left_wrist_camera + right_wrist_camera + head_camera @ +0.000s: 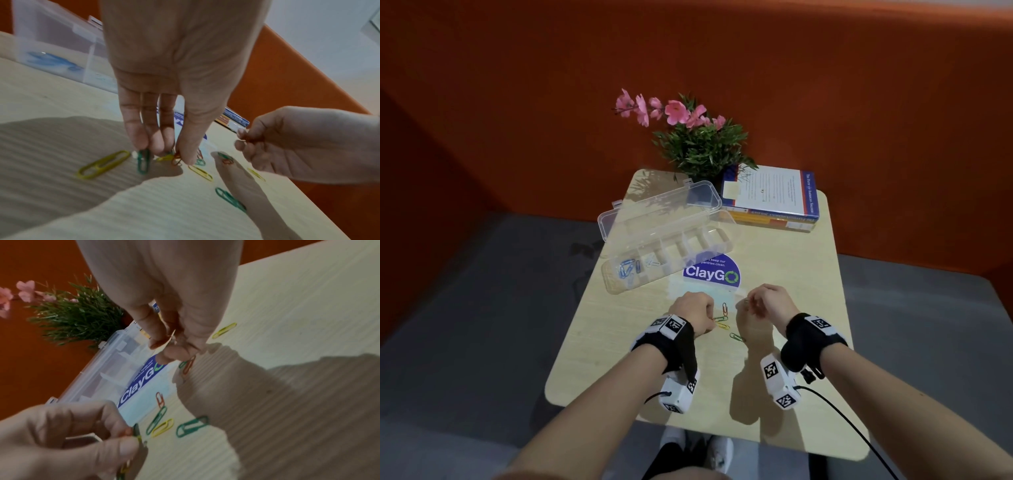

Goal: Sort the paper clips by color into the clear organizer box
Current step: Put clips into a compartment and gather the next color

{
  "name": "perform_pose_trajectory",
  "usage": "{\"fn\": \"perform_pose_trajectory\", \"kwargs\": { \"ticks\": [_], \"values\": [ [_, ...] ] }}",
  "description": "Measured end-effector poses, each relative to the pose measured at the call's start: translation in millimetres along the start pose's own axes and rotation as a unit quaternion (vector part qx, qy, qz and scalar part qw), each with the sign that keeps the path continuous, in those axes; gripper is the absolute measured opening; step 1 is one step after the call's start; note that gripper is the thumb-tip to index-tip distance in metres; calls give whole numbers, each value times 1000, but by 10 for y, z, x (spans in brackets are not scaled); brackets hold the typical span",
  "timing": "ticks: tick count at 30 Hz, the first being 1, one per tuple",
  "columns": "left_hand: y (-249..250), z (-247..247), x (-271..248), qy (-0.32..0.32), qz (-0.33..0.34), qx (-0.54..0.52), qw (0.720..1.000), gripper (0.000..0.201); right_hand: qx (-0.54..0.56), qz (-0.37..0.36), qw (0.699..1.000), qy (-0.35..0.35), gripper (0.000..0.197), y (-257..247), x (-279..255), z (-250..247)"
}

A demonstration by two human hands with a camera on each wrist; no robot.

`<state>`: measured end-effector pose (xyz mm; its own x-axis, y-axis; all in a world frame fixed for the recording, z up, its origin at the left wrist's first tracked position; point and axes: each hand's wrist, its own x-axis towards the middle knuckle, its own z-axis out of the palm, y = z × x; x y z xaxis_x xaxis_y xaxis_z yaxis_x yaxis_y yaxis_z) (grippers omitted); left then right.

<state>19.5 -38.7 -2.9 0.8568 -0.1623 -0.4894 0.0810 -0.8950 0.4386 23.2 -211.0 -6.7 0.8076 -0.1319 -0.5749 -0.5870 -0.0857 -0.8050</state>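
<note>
The clear organizer box (667,240) lies open at the table's back left, with blue clips (626,269) in its end compartment and pale ones (652,263) in the one beside it. My left hand (695,311) reaches down over the loose clips and pinches a green clip (144,160) and an orange clip (176,160) in its fingertips. My right hand (767,303) hovers just to the right and pinches a small clip (248,139) that looks orange. Between the hands lie an orange clip (159,400), a green clip (192,426) and a yellow clip (162,427).
A purple ClayGo sticker (710,272) sits between the box and my hands. A potted plant with pink flowers (698,137) and a stack of books (770,198) stand at the back. The small table (808,274) has rounded corners, with grey floor on both sides.
</note>
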Motion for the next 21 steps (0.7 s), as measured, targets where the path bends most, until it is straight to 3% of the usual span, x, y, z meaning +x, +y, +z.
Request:
{"fn": "perform_pose_trajectory", "kwargs": {
  "ticks": [5, 11, 13, 17, 21],
  "values": [
    [-128, -109, 14, 30, -11, -34, 999, 5, 10, 26, 1000, -12, 20, -10, -7, 144],
    [-228, -147, 5, 57, -10, -50, 997, 21, -34, 16, 999, -24, 33, -49, -50, 208],
    [-256, -156, -10, 62, -8, -51, 997, 24, -99, 11, 995, -26, 34, -51, -33, 191],
    [-278, -167, -15, 82, -4, -40, 996, 23, -317, -28, 948, -25, 24, -21, -47, 285],
    [-291, -153, -1, 97, -5, -56, 994, 26, -431, -79, 899, -17, 19, 21, -60, 487]
  ]
}}
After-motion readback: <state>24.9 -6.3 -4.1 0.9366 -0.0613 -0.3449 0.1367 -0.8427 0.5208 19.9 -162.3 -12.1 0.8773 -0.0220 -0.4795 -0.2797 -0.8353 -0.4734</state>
